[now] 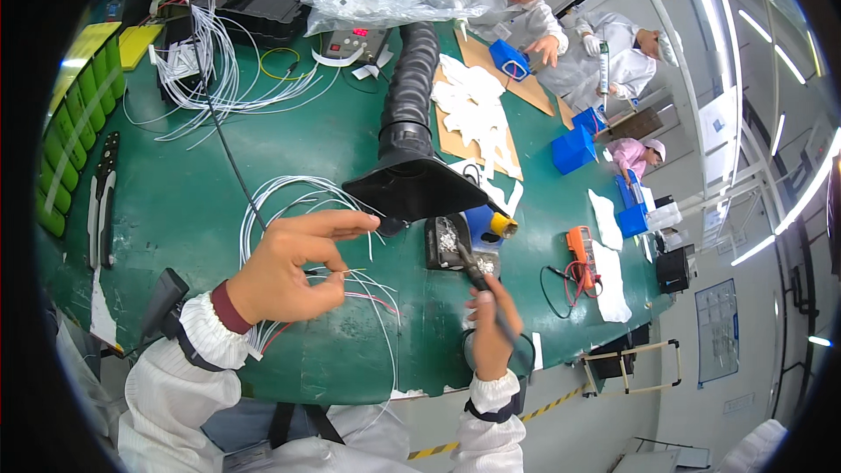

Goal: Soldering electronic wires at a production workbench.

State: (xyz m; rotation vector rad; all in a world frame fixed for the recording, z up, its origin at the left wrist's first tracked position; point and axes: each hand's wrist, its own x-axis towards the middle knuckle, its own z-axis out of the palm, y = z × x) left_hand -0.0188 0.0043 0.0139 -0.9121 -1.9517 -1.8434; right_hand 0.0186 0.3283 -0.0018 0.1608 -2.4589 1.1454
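Note:
My left hand (293,271) is closed in a pinch on a thin wire, whose small end shows past the thumb; the index finger points out to the right. Under and around it lies a loose coil of white wires (280,191), with a few pink and red ones. My right hand (495,328) grips a soldering iron (476,273), slightly blurred. The iron's front end reaches into a dark tip-cleaning box (444,245) holding silvery bits. Beside that box is a blue holder with a yellow end (503,225).
A black fume hood (407,188) on a ribbed hose hangs over the green table (324,355). An orange multimeter (581,245) with leads lies right. More white wire (206,61) and a soldering station (355,44) are farther back. Several people work beyond near blue boxes (574,151).

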